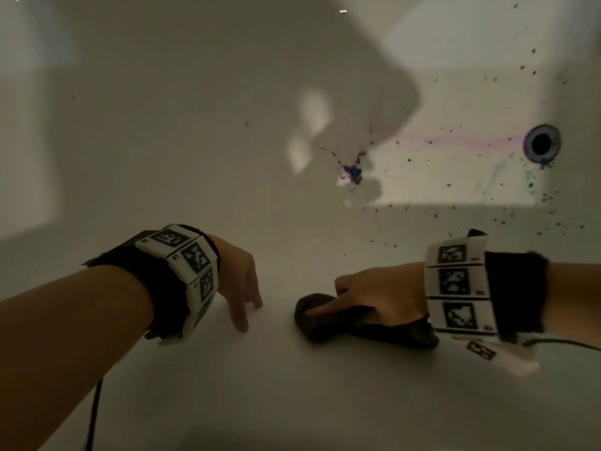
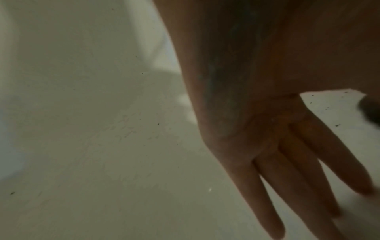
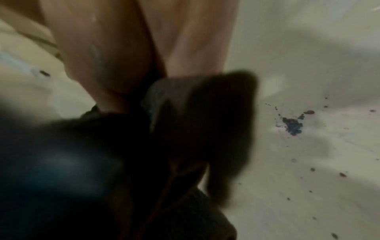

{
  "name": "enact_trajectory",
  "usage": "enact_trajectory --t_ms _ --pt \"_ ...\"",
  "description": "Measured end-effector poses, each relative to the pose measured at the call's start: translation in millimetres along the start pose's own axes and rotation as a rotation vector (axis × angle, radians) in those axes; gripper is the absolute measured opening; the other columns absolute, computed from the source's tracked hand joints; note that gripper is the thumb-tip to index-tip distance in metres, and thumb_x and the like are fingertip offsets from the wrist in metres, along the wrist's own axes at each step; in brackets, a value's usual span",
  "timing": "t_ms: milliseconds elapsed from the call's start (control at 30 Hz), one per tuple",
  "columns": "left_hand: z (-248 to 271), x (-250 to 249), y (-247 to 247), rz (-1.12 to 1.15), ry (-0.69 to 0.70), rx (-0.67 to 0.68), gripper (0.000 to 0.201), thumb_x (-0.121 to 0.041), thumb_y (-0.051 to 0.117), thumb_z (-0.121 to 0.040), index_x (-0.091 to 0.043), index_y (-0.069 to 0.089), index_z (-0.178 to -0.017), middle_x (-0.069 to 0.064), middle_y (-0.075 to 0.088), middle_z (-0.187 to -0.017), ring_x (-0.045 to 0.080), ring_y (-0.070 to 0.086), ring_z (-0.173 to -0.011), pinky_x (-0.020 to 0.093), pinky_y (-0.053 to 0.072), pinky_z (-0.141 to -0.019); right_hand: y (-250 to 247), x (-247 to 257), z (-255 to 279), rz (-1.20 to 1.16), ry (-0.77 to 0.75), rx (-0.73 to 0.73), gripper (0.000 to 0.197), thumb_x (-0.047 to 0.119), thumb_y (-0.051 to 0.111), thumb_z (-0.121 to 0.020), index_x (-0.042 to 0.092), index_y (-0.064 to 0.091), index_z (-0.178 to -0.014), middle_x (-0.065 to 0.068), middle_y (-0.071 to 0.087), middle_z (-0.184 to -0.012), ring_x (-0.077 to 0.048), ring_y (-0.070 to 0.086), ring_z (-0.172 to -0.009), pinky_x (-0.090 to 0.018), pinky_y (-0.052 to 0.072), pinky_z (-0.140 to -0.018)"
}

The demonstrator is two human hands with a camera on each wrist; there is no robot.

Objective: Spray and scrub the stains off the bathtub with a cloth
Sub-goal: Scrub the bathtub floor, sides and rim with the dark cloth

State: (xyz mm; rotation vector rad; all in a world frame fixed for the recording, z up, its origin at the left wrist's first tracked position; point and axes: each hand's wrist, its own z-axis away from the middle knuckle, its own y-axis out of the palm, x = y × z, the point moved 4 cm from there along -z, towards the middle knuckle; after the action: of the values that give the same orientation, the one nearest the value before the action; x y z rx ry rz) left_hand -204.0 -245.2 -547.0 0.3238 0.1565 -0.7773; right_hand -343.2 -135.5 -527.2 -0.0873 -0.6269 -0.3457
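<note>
a: bathtub (image 1: 195,125) colour?
b: white, flecked with dark specks; purple stain (image 1: 353,172), pale violet streak (image 1: 455,141).
a: cloth (image 1: 325,320)?
b: dark, near black.
a: wristbands (image 1: 182,271)?
b: black straps, white panels with black square codes.

- My right hand (image 1: 377,296) is covering part of the cloth (image 1: 325,320).
- Right wrist view is blurring; cloth (image 3: 185,138) is hiding my fingertips.
- My left hand's (image 2: 277,146) fingertips are running off-frame.

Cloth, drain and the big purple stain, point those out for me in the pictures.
cloth (image 1: 313,315): head view, on the rounded dark end beside the fingertips.
drain (image 1: 541,143): head view, on the dark hole inside the metal ring.
purple stain (image 1: 353,172): head view, on the thickest dark clump on the tub floor.
</note>
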Motion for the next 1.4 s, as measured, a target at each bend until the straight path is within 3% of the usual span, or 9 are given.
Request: enact_trajectory --t_ms 133,400,567,700,900,1033,1200,1300,1400 --pt "-17 10 -11 0.045 0.005 0.001 0.053 -0.03 0.072 -0.08 -0.028 0.055 -0.13 -0.013 0.058 -0.128 0.003 0.052 -0.118 0.019 0.035 -0.103 -9 -44 -51 -0.085 0.288 -0.068 0.058 0.058 0.037 -0.092 0.018 0.038 -0.134 -0.006 0.045 -0.129 -0.027 0.046 -0.115 -0.03 0.033 -0.089" --pt "-48 30 -30 0.034 -0.066 -0.072 0.06 -0.027 0.07 -0.083 -0.025 0.046 -0.138 -0.005 0.049 -0.139 0.01 0.047 -0.126 0.02 0.034 -0.1 -42 -129 -107 -0.339 0.505 -0.503 0.07 0.057 0.045 -0.089 0.012 0.031 -0.141 -0.015 0.043 -0.138 -0.032 0.043 -0.123 -0.033 0.033 -0.103" --pt "-58 41 -37 -0.013 -0.132 -0.103 0.073 -0.041 0.067 -0.082 -0.024 0.034 -0.144 -0.004 0.041 -0.145 0.014 0.039 -0.133 0.026 0.029 -0.108 -44 -79 -73 0.004 0.147 -0.413 0.042 0.026 0.041 -0.098 0.035 0.036 -0.138 -0.001 0.048 -0.122 -0.02 0.05 -0.106 -0.026 0.039 -0.093" --pt "-70 60 -46 -0.067 -0.237 -0.227 0.085 -0.03 0.06 -0.09 -0.015 0.002 -0.151 0.004 0.003 -0.158 0.019 0.016 -0.143 0.026 0.019 -0.111 -9 -1 -73 0.159 -0.208 -0.041 0.065 0.019 0.051 -0.094 0.048 0.017 -0.141 0.0 0.036 -0.134 -0.023 0.049 -0.107 -0.033 0.042 -0.095" --pt "-85 87 -58 0.062 -0.29 -0.421 0.076 0.0 0.038 -0.092 -0.005 -0.013 -0.148 0.009 -0.017 -0.156 0.02 0.0 -0.146 0.032 0.016 -0.117 -40 -31 -149 -0.252 0.237 -0.181 0.065 0.061 0.03 -0.092 0.023 0.024 -0.144 -0.01 0.037 -0.144 -0.028 0.04 -0.128 -0.031 0.031 -0.104" --pt "-89 89 -54 0.068 -0.295 -0.549 0.074 -0.005 0.037 -0.093 -0.01 -0.011 -0.149 0.005 -0.013 -0.157 0.016 0.003 -0.146 0.033 0.019 -0.117 -80 -80 -162 -0.202 0.28 -0.634 0.056 0.053 0.036 -0.093 0.023 0.033 -0.141 -0.01 0.04 -0.142 -0.031 0.044 -0.124 -0.031 0.031 -0.104" --pt "-85 112 -75 0.098 -0.315 -0.737 0.076 -0.004 0.038 -0.092 -0.013 -0.011 -0.149 0.002 -0.018 -0.156 0.016 -0.006 -0.146 0.035 0.009 -0.117 -104 -142 -123 -0.133 0.67 -0.817 0.068 0.014 0.04 -0.097 0.024 -0.004 -0.148 -0.021 0.007 -0.152 -0.044 0.036 -0.127 -0.045 0.036 -0.104" --pt "-89 124 -82 0.149 -0.265 -0.615 0.082 0.006 0.04 -0.088 -0.015 -0.011 -0.149 0.0 -0.024 -0.154 0.018 -0.006 -0.146 0.039 0.016 -0.117 -103 -100 -114 -0.215 0.457 -0.9 0.058 0.02 0.041 -0.098 0.019 0.012 -0.149 -0.017 0.03 -0.143 -0.031 0.045 -0.119 -0.033 0.035 -0.096" --pt "-85 126 -85 0.157 -0.216 -0.587 0.081 0.009 0.038 -0.088 -0.015 -0.009 -0.15 0.002 -0.024 -0.154 0.019 -0.004 -0.146 0.033 0.024 -0.113 -78 -25 -145 -0.098 0.1 -0.613 0.061 0.018 0.044 -0.095 0.026 0.014 -0.148 -0.015 0.033 -0.134 -0.035 0.05 -0.108 -0.036 0.04 -0.085"
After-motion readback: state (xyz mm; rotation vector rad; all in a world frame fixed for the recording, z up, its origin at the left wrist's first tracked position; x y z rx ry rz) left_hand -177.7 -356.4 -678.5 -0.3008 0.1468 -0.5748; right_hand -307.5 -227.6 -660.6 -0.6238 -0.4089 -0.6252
